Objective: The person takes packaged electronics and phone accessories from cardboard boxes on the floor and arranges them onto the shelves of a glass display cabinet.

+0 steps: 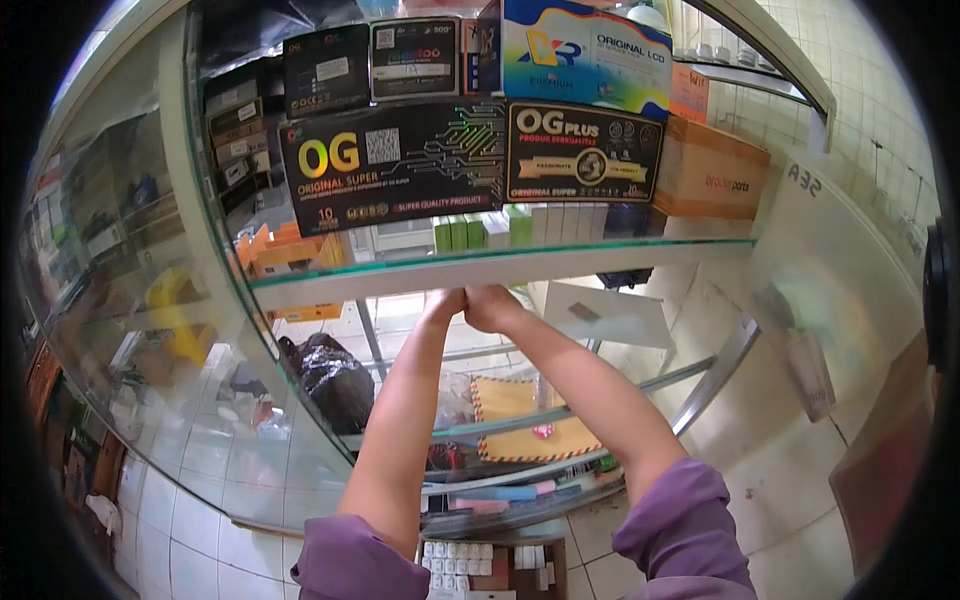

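Observation:
Both my arms stretch forward to the white front rail (520, 268) of a glass shelf. My left hand (445, 301) and my right hand (487, 306) are side by side, close against each other, just below that rail. The rail hides most of their fingers, so I cannot see whether they hold anything. Above them on the shelf stands a long black box marked OG (395, 165), beside a black OG Plus box (585, 155). A row of small green and white boxes (475, 232) sits behind the glass edge.
A blue and yellow Original LCD box (585, 55) lies on top, with a brown carton (710, 170) to the right. Lower down are a black plastic bag (338, 380), a yellow envelope (510, 405) and a box of small white packs (460, 565). Glass panels (180, 400) flank the left.

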`<state>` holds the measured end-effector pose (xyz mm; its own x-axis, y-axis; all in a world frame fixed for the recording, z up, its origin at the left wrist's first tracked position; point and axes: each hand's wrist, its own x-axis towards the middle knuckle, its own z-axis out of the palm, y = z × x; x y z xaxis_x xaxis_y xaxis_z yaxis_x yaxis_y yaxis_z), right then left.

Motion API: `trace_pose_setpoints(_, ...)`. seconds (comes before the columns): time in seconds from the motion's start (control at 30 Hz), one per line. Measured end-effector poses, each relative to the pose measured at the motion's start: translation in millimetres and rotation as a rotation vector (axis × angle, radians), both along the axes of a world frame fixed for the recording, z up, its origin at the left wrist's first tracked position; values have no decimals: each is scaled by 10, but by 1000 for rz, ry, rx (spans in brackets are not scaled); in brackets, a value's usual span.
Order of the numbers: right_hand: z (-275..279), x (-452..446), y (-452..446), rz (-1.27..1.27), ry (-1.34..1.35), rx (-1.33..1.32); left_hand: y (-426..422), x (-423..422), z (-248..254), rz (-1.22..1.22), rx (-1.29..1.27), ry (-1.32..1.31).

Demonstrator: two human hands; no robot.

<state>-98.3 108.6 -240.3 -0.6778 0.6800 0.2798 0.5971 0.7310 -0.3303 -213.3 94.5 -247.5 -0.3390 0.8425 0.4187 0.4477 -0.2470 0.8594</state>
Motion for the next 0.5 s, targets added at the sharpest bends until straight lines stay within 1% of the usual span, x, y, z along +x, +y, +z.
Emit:
trace_pose_setpoints(0.03,-16,37,-63,30,-4,34,-227,122,113,152,-73,278)
trace_pose_setpoints(0.07,1,104,-165,59,-1,70,-247,128,29,313,-80,652)
trace_pose_setpoints(0.1,36,181,-277,86,1,111,-287,144,15,318,-173,611)
trace_pose_setpoints(0.13,62,266,-399,106,21,94,-353,189,54,321,-263,565)
trace_pose_setpoints(0.2,-8,387,-588,129,47,144,-621,268,67,192,-457,533)
trace_pose_setpoints(0.23,-34,449,-703,141,60,166,-951,410,198,187,-476,662)
trace_pose_setpoints(0.27,-47,525,-814,146,7,200,-1016,415,85,204,-461,647)
trace_pose_setpoints(0.3,-96,625,-951,146,47,232,-1085,419,-23,220,-447,634)
trace_pose_setpoints(0.33,-108,747,-1181,188,142,281,-1319,473,-34,173,-458,653)
trace_pose_setpoints(0.4,-228,930,-1499,138,121,281,-1942,668,-17,125,-440,720)
trace_pose_setpoints(0.43,-264,1076,-1745,118,152,307,-2237,776,-38,133,-395,774)
trace_pose_setpoints(0.5,-313,1396,-2269,115,102,331,-2719,930,-274,216,-163,781)
